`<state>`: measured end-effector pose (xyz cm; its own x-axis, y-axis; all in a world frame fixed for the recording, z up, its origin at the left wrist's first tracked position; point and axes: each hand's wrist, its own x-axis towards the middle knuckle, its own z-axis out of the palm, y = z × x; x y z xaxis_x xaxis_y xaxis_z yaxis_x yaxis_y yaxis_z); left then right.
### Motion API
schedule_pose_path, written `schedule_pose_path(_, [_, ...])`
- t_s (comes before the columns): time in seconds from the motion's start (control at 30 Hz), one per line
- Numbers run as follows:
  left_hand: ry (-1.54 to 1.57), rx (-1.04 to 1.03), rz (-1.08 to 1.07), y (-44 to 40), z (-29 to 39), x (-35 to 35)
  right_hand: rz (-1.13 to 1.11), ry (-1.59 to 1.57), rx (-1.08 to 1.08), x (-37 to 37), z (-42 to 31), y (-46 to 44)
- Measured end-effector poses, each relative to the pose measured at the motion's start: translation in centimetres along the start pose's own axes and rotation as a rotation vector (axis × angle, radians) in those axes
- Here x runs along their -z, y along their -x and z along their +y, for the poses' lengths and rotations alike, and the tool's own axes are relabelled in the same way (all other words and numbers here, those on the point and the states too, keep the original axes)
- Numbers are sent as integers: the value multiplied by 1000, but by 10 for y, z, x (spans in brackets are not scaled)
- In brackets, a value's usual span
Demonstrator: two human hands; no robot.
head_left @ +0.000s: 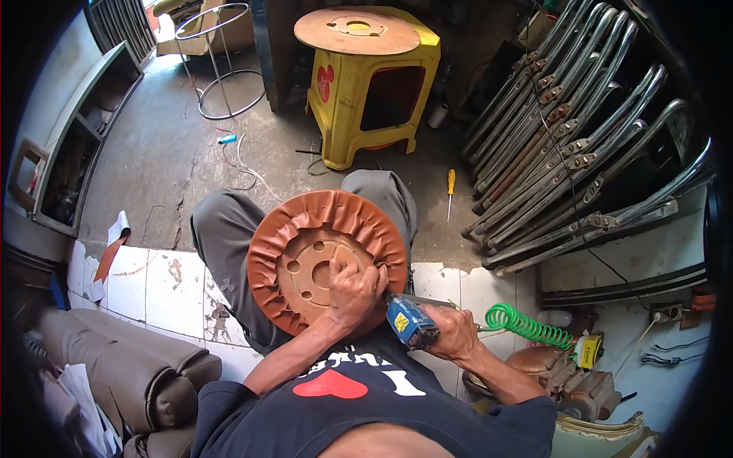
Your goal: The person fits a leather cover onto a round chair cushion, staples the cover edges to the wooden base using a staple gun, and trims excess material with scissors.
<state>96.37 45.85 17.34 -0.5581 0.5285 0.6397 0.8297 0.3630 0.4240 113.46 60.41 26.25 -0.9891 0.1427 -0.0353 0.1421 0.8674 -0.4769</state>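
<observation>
A round seat lies underside up on my lap, its wooden disc ringed by a brown leatherette cover folded inward in pleats. My left hand is closed at the right side of the disc, fingers pinching the edge of the cover. In my right hand is a blue staple gun, its nose against or very near the cover just beside my left fingers. The exact contact point is hidden. From the gun's handle a green coiled air hose runs off to the right.
Ahead stands a yellow plastic stool with another wooden disc on top. Several metal tube frames lean at right. A yellow-handled screwdriver and a blue lighter lie on the floor. Rolled brown upholstery sits at left.
</observation>
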Motion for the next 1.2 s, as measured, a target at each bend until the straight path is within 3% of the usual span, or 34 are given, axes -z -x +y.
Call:
schedule_pose_path(0.07, [0, -2, -16, 0, -1, 9, 11, -74, -11, 7, 1, 1])
schedule_pose_path(0.23, [81, -116, -314, 6, -2, 58, 31, -232, -72, 5, 14, 12])
schedule_pose_path(0.57, [222, -72, -366, 21, -7, 43, 58, -329, -182, 0, 10, 22])
schedule_pose_path(0.8, [287, -38, -349, 21, -12, 40, 86, -269, -99, -2, -4, 28])
schedule_pose_path(1.07, [263, -47, -387, 24, -14, 39, 5, -58, -113, -17, -17, 17])
schedule_pose_path(1.2, [255, -62, -417, 23, -18, 40, 32, -100, -137, -36, -11, 26])
